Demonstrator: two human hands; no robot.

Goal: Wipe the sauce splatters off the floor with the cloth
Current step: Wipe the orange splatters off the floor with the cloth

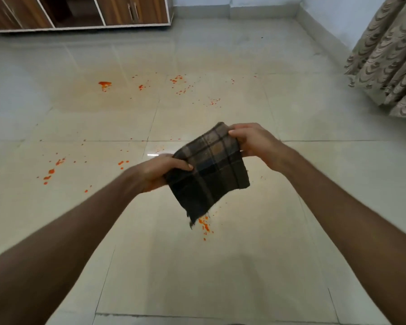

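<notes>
Two bare hands hold a dark checked cloth [209, 170] in the air above a pale tiled floor [220, 277]. The left hand [159, 171] and right hand [253, 141] each have fingers closed on an edge. Orange sauce splatters [104, 85] dot the floor.

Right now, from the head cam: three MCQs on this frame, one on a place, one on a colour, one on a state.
1. Where is the cloth?
A. flat on the floor
B. held up between both hands
C. on the cabinet

2. What colour are the sauce splatters?
A. orange-red
B. green
C. white

3. State of the floor?
A. wiped clean
B. splattered in several patches
C. covered by a rug

Answers:
1 B, the left hand and right hand grip opposite edges.
2 A, bright orange-red spots.
3 B, patches lie near and far.
</notes>
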